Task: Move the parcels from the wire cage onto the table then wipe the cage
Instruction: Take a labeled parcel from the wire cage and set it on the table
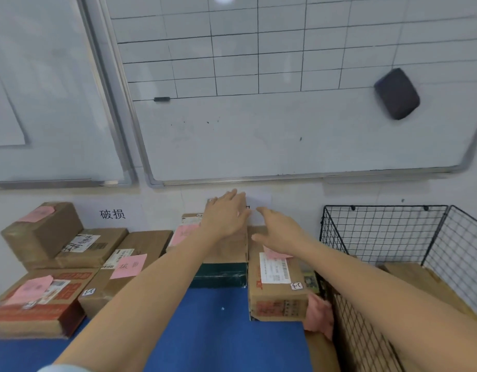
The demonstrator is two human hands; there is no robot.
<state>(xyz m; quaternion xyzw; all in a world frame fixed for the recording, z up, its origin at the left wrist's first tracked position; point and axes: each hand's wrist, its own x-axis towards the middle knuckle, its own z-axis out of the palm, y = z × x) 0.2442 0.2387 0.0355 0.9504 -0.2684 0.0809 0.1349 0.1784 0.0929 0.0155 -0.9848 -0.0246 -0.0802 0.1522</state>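
The left hand is laid flat on the top of the tall parcel, with the fingers straight and close together. Nothing is gripped, and it is judged that the parcel is being steadied or pushed toward the wall so that it stands in line. The right hand is held just beside the same parcel, above the labelled parcel, with the fingers spread wide and relaxed and holding nothing; whether the cardboard is touched cannot be told. Both parcels are placed on the blue table, side by side and touching, probably so that free space is kept at the front. More parcels are stacked at the left of the table under a paper sign, and pink notes are stuck on several of them, it is supposed for sorting. The wire cage stands at the right, just beside the labelled parcel. A brown surface is seen inside it; whether this is one more parcel or only the floor cannot be told. A pink crumpled thing lies between the cage and the labelled parcel, perhaps a cloth kept near for the wiping, which is judged not yet begun
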